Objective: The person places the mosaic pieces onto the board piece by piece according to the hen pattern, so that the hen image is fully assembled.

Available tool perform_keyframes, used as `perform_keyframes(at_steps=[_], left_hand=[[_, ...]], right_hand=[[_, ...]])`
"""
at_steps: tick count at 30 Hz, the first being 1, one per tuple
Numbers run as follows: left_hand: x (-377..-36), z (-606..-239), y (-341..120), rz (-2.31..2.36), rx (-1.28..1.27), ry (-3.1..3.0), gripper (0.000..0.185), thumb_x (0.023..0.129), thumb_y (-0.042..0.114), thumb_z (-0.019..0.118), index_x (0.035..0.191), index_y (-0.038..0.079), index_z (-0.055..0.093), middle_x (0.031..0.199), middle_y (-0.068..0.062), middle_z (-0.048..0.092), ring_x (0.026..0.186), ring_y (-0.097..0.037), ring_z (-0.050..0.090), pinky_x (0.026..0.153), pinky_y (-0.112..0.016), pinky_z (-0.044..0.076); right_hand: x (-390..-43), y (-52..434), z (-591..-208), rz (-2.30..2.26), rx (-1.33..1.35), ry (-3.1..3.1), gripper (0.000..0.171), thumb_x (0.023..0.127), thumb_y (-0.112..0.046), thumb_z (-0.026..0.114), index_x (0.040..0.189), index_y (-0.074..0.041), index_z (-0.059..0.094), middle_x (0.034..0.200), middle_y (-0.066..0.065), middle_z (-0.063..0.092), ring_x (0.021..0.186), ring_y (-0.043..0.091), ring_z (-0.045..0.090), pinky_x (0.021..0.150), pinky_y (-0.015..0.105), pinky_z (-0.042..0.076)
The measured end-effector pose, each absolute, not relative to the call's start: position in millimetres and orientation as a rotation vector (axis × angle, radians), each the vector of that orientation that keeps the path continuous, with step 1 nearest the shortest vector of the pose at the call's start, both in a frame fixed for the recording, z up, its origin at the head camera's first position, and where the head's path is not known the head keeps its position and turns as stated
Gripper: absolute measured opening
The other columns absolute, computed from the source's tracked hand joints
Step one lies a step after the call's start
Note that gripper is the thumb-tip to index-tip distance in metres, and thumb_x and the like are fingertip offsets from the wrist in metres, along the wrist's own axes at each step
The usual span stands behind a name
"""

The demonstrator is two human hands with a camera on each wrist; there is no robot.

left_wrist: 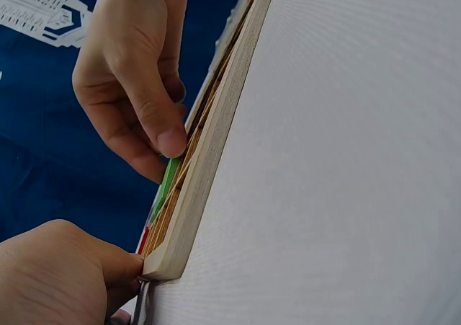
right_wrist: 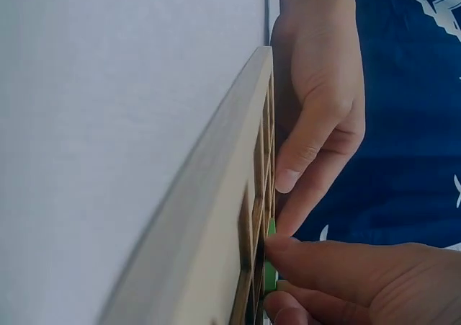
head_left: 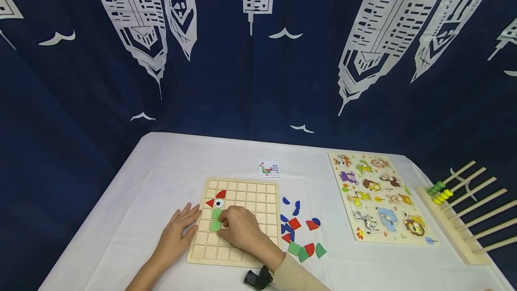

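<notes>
A wooden grid board (head_left: pixel 234 258) lies flat on the white table. On its left part sit two red quarter-round pieces (head_left: pixel 221 194), an eye piece (head_left: pixel 219 203) and green squares (head_left: pixel 216 214) in a column. My right hand (head_left: pixel 244 228) is over the board with thumb and fingers curled, pinching at a green square (right_wrist: pixel 270 276); part of that square is hidden by the fingers. My left hand (head_left: pixel 175 232) rests at the board's left edge, its fingers extended and touching the rim.
Loose blue, red and green pieces (head_left: pixel 295 224) lie right of the board. A small pattern card (head_left: pixel 269 168) is behind it. An animal puzzle board (head_left: pixel 387 201) and a wooden peg rack (head_left: pixel 454 223) with green and yellow beads stand farther right. A dark blue printed curtain (head_left: pixel 254 80) hangs behind.
</notes>
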State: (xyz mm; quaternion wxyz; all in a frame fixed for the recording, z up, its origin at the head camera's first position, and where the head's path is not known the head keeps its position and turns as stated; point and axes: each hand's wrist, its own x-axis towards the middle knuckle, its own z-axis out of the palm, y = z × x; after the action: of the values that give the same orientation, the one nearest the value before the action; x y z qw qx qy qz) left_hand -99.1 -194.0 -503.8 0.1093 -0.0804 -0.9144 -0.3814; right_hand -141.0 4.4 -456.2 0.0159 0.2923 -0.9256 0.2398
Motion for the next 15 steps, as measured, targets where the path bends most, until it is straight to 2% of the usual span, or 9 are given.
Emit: perform_keyframes(at_steps=[4,10,15], left_hand=[[-98.9,-504.6,-194.0,-1.116,-0.233,-2.692,0.041,0.088,0.002,0.066,0.128,0.001,0.062,0.141,-0.013,0.055,0.14,-0.036,0.04,0.124,-0.036,0.013],[-99.1,-505.6,-194.1,-1.105,-0.245,-2.672,0.04,0.087,0.002,0.066,0.127,-0.001,0.063,0.14,-0.014,0.056,0.139,-0.038,0.041,0.122,-0.014,0.002],[-99.7,-506.1,-194.4,-1.111,-0.246,-2.684,0.04,0.087,0.002,0.066,0.127,-0.001,0.062,0.14,-0.014,0.056,0.139,-0.038,0.041,0.121,-0.013,0.001]], right_hand=[[-140.2,6.6,-456.9,0.78,0.92,-2.876,0.019,0.069,-0.014,0.084,0.087,-0.01,0.076,0.066,-0.008,0.059,0.058,-0.003,0.044,0.05,0.01,0.036],[-139.4,9.0,-458.6,0.828,0.913,-2.863,0.017,0.072,-0.012,0.082,0.088,-0.009,0.077,0.067,-0.009,0.059,0.059,-0.004,0.045,0.051,0.01,0.036],[-137.9,11.3,-458.9,0.826,0.892,-2.868,0.011,0.074,-0.014,0.081,0.083,-0.011,0.075,0.065,-0.011,0.056,0.059,-0.004,0.043,0.05,0.01,0.035]])
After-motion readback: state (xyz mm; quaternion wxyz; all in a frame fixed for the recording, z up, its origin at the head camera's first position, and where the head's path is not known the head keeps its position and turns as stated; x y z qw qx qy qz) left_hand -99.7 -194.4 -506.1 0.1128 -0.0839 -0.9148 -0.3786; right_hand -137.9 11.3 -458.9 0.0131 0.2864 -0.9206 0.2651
